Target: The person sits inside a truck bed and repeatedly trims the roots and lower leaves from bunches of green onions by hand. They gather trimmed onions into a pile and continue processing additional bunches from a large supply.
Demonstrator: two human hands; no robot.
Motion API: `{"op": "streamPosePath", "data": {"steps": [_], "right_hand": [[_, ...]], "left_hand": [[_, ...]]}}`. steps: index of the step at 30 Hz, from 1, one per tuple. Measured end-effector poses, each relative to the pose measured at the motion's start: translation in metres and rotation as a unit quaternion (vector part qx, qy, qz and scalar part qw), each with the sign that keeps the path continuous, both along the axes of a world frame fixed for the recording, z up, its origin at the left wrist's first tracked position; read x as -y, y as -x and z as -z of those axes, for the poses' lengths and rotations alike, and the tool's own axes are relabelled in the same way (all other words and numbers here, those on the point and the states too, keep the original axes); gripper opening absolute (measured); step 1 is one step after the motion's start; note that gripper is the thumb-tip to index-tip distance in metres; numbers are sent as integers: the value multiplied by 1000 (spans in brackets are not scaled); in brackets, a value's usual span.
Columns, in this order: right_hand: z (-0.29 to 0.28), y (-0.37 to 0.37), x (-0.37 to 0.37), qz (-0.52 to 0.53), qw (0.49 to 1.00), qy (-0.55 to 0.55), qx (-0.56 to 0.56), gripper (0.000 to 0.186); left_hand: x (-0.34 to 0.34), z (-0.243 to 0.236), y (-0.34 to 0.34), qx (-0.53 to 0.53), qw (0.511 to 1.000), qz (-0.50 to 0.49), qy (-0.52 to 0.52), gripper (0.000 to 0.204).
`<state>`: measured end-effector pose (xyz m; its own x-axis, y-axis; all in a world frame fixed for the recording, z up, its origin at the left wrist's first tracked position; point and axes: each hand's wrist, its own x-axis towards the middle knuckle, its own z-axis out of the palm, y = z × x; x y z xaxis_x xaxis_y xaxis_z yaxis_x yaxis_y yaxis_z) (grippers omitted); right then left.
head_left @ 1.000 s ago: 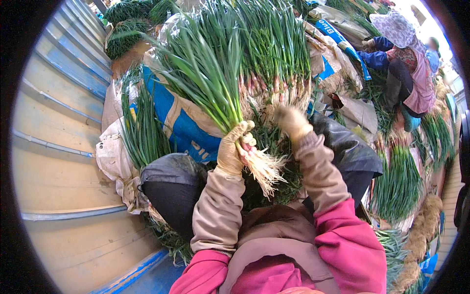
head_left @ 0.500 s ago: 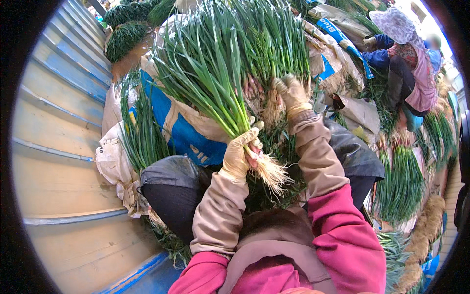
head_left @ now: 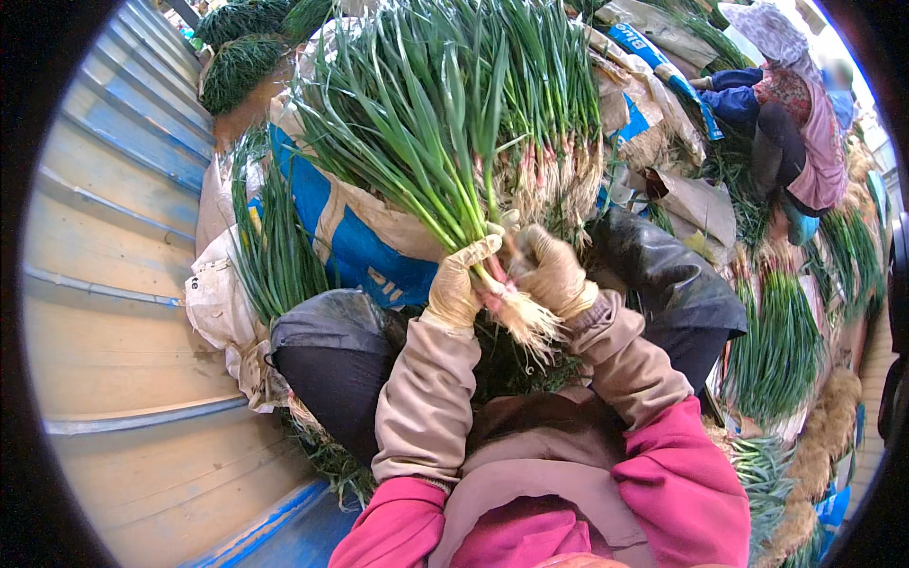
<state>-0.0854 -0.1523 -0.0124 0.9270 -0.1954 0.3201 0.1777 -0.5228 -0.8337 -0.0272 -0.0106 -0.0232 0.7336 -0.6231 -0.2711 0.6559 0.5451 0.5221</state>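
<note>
My left hand (head_left: pixel 456 287), in a pale glove, is closed round a bunch of green onions (head_left: pixel 431 180) just above its reddish bases. The leaves fan up and away, and the whitish roots hang toward me. Right beside it, my gloved right hand (head_left: pixel 553 275) has its fingers curled round the lower end of another green onion (head_left: pixel 491 194), held against the bunch; the fingertips are partly hidden. Farther off, a row of loose green onions (head_left: pixel 559 133) lies on a sack (head_left: pixel 365 232), roots toward me.
A ribbed metal wall (head_left: pixel 133 331) rises at the left. More green onions (head_left: pixel 275 251) lie beside my left knee, and tied bundles (head_left: pixel 776 350) lie at the right. A co-worker (head_left: pixel 795 123) in a patterned hat sits at the far right. A brown paper sack (head_left: pixel 693 213) lies beyond my right knee.
My right hand has come back from the onions on the sack to the bunch, with an onion in its fingers. The left hand has stayed nearly in place.
</note>
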Motion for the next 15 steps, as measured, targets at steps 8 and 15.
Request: {"op": "streamPosePath", "data": {"steps": [8,15], "right_hand": [[99,-18,59,87,973,-1,-214,12],[37,-102,65,254,954,123,-103,25]], "left_hand": [[-12,-25,3,21,989,-14,142,15],[-3,-12,3,32,986,-16,160,25]]}}
